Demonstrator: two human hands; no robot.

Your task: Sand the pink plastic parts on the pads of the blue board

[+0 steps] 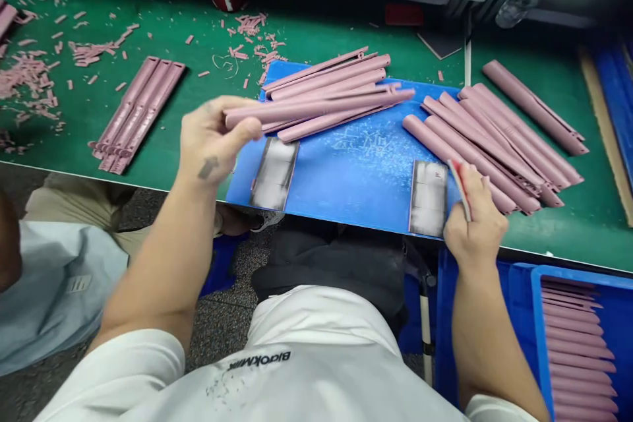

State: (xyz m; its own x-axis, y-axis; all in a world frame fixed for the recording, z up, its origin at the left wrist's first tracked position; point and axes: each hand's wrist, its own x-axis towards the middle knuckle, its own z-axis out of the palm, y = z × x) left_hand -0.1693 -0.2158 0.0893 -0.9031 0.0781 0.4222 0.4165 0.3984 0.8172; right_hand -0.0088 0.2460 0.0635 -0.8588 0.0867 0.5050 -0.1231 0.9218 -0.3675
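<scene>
My left hand (210, 142) is closed around one end of a long pink plastic shell (316, 107), raised over the blue board (341, 191) and pointing right. Behind and beneath it several similar pink shells (331, 79) lie on the board's far left part. In my right hand (477, 227) is a thin flat pad (461, 188) with a red face and a pale edge, gripped between thumb and fingers. A worn grey-white patch (429, 194) lies just left of that hand, and a matching patch (274, 171) sits on the board's left side.
More pink shells (494, 138) are heaped at right. Three ribbed pink parts (138, 112) lie together on the green table (208, 33), near scattered pink scraps (30, 82). A blue bin (537, 316) of pink shells stands at lower right. Another person's sleeve (59, 290) shows at left.
</scene>
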